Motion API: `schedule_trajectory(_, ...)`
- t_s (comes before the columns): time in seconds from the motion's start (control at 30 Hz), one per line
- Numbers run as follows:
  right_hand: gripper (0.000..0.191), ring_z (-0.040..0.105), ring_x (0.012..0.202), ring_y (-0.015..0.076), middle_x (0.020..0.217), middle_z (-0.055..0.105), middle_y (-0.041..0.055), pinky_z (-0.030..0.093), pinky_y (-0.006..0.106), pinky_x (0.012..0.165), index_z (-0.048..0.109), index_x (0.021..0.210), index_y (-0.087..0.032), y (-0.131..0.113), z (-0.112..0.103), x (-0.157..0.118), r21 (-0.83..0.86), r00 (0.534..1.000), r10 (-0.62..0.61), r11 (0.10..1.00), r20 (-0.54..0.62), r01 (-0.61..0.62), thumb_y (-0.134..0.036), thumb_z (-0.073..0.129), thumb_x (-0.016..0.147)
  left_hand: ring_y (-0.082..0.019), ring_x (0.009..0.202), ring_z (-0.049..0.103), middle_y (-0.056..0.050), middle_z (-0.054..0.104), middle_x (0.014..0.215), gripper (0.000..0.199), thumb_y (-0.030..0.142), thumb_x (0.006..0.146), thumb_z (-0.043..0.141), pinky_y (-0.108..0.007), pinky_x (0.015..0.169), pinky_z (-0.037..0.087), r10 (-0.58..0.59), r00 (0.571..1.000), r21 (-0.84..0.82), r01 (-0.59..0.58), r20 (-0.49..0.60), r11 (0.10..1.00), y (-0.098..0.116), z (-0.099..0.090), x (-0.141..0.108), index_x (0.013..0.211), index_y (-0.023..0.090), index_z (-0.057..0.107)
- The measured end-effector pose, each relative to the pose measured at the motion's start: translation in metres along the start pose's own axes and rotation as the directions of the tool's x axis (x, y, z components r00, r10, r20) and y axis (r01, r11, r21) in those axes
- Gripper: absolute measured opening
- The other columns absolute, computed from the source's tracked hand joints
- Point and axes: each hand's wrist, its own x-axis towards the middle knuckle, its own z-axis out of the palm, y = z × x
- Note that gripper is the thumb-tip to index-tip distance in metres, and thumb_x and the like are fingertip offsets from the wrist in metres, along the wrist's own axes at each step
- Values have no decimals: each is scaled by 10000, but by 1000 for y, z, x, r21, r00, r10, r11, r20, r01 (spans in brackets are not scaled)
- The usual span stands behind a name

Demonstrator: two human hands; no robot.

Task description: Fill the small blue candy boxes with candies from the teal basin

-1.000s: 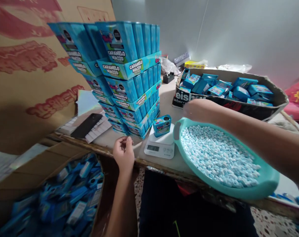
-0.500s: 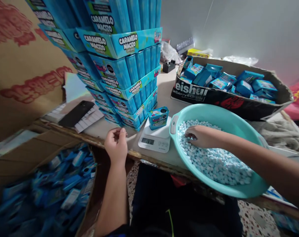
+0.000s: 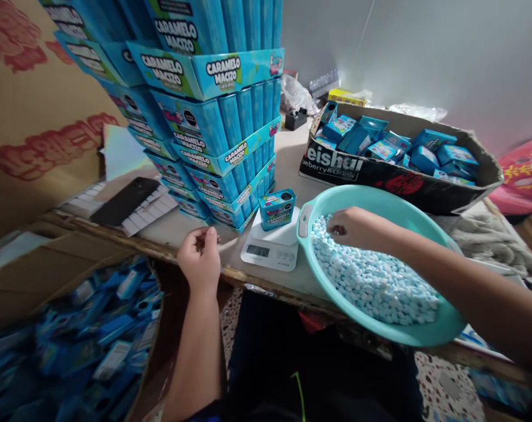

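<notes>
Tabletop (image 3: 287,167): turquoise basin (image 3: 393,205), blue-and-white candies (image 3: 371,284).

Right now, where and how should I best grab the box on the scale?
Probably pinch the box by its broad faces, near the top, coming from above on your side: it stands upright on the scale, with the stack behind-left and the bowl at its right.

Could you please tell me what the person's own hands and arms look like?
The left hand and right hand are ungloved, with no ring or watch visible. Both forearms show bare; dark fabric, probably a sleeve, borders the left one.
</notes>
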Motion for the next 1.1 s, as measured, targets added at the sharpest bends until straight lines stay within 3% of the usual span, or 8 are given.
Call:
schedule_trajectory(0.17,145,564,681,145,787,670,41,449,292,681,728,839,-166,-14,-32,23,135,958,55,991,-282,-17,-200,587,831,-165,694,656,-29,690,743,279,431,834,692,-275,695,519,66,997,60,-69,40,996,0,-3,-1,893,158,706)
schedule_trajectory(0.27,159,565,697,147,775,654,35,454,292,675,727,858,-158,-26,-42,49,212,919,93,977,-384,-11,-238,590,854,-164,693,648,-26,693,750,286,441,829,691,-278,704,520,60,997,91,-63,40,994,0,-4,0,892,162,715)
schedule_trajectory(0.37,151,563,697,143,776,655,35,454,283,668,721,876,-155,-39,-44,77,236,918,62,971,-392,35,-233,593,859,-162,681,638,-15,686,735,295,453,823,690,-270,682,511,24,999,83,-27,37,996,1,-5,-1,895,169,718)
schedule_trajectory(0.47,128,579,743,158,825,669,49,465,295,718,719,864,-165,-49,-41,95,117,941,-57,988,-332,101,-186,594,853,-160,679,632,-7,686,735,298,456,821,688,-256,642,493,8,998,69,-12,61,998,2,-6,-2,905,173,722)
schedule_trajectory(0.63,218,608,881,213,912,658,105,472,338,842,705,796,-163,-55,-37,96,-153,950,-281,954,-139,260,-110,512,881,-162,676,630,-8,689,727,283,451,828,679,-264,655,495,11,997,69,-16,78,998,6,-9,-3,873,176,728)
schedule_trajectory(0.8,255,621,927,234,952,652,123,482,356,885,724,828,-153,-56,-40,94,-201,954,-288,942,-83,267,-98,484,894,-167,689,637,-16,699,742,281,451,830,682,-267,657,497,-2,998,60,-2,70,998,5,-11,-4,871,177,731)
schedule_trajectory(0.97,208,628,878,215,1001,652,104,516,351,849,740,1009,-143,-56,-39,100,-33,962,-207,978,-179,205,-135,634,830,-161,686,632,-14,693,743,295,461,831,683,-253,631,480,0,998,49,-3,56,999,3,-11,-4,886,175,727)
schedule_trajectory(1.1,355,637,1002,234,1192,617,126,532,372,908,668,1230,-171,-49,-36,85,74,907,-167,975,-386,211,-240,654,882,-152,666,618,-14,681,727,289,453,827,684,-246,617,478,-2,999,35,0,53,999,5,-10,-4,870,170,718)
